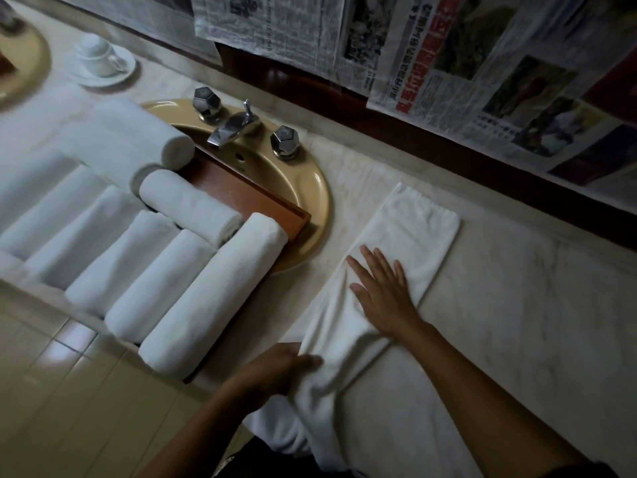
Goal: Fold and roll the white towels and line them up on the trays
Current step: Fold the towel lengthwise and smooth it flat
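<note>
Gripping near end of white towel (pixel 413 229) with left hand (pixel 275 372); pressing its middle flat with right hand (pixel 382 294), fingers straight.

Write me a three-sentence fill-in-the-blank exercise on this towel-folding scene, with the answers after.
1. The right hand lies flat on the folded ____, whose near end the left hand grips.
2. The rolled towels lie on a wooden tray set across the ____.
3. The white cup rests on a ____.
Missing words: towel; sink; saucer.
</note>
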`<state>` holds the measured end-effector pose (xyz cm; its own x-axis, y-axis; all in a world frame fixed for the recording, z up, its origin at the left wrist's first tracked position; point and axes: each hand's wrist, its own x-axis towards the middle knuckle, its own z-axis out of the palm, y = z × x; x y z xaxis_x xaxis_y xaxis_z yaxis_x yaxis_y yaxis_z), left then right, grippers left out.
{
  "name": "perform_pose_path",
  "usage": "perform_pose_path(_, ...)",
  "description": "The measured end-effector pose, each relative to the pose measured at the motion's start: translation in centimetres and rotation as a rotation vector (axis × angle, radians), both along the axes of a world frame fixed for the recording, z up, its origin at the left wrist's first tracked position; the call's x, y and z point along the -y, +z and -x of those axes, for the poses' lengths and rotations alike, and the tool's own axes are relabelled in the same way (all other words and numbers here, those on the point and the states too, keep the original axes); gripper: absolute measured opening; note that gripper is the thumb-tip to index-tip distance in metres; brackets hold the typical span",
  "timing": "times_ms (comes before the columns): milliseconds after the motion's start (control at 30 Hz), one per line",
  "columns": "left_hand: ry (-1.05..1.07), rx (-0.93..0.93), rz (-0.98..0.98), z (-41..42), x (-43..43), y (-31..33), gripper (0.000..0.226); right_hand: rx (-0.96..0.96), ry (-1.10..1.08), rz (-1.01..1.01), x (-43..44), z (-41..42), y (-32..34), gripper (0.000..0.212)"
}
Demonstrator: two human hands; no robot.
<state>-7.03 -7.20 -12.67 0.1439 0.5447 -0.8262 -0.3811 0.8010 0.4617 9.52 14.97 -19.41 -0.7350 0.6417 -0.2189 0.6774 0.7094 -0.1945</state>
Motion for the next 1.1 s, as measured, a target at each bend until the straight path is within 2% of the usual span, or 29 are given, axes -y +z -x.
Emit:
perform_pose_path(67,0.131,0.189,0.0,0.1,1.4,0.4,0.033,0.018,0.009,0.007,-0.1,-0.1,0.2,0.059)
perform_pose_path(100,0.16,0.168,0.01,0.4,1.9,0.6,0.032,0.024,0.009,0.013,-0.2,0.0,0.3,0.06)
perform_pose_path(133,0.136,0.038,0.008,0.6,2.4,0.4,0.028,0.019,0.008,0.014,-0.1,0.0,0.4,0.061)
perform_pose_path(200,-0.004,-0.49,-0.032,0.7,3.4,-0.4,0.024,-0.004,0.007,0.009,0.1,0.0,0.6,0.063)
perform_pose_path(233,-0.008,-0.682,-0.045,0.8,3.8,-1.2,0.026,-0.009,0.008,0.007,0.1,0.0,0.6,0.063)
perform_pose_path(333,0.104,-0.823,-0.065,0.3,4.8,-2.5,0.028,-0.004,0.011,-0.006,0.0,0.0,0.6,0.065)
perform_pose_path(433,0.061,-1.059,-0.064,-0.6,5.3,-3.3,0.032,-0.005,0.032,-0.007,-0.1,-0.1,0.5,0.064)
perform_pose_path(500,0.062,-1.122,-0.043,-1.1,5.1,-3.3,0.033,0.022,0.042,-0.006,-0.2,0.1,0.5,0.06)
perform_pose_path(567,0.084,-1.144,-0.035,-1.5,4.9,-3.3,0.032,0.056,0.016,-0.047,0.1,0.5,0.8,0.058)
perform_pose_path(633,0.1,-1.152,-0.043,-1.7,4.9,-2.9,0.029,0.009,-0.015,-0.072,1.9,1.0,2.1,0.058)
perform_pose_path(733,0.039,-1.175,-0.055,-2.0,4.9,-2.6,0.028,-0.099,0.041,0.034,6.2,0.8,3.3,0.056)
perform_pose_path(800,0.013,-1.186,-0.074,-2.3,4.9,-2.3,0.032,0.014,0.07,0.163,8.3,0.0,3.4,0.058)
perform_pose_path(867,0.069,-1.143,-0.103,-2.5,5.2,-2.0,0.036,0.074,0.082,0.205,8.5,-0.3,3.3,0.061)
perform_pose_path(933,0.186,-0.958,-0.162,-2.7,5.7,-1.2,0.041,0.078,0.105,0.228,7.6,0.1,3.5,0.061)
perform_pose_path(1000,0.258,-0.639,-0.217,-3.5,6.4,-0.4,0.036,0.108,0.137,0.238,6.9,0.5,3.8,0.061)
perform_pose_path(1033,0.223,-0.52,-0.221,-4.0,6.9,-0.3,0.034,0.123,0.152,0.234,6.7,0.5,3.9,0.061)
perform_pose_path(1100,0.083,-0.415,-0.197,-4.7,8.6,-0.3,0.025,0.133,0.165,0.231,6.4,0.4,4.1,0.062)
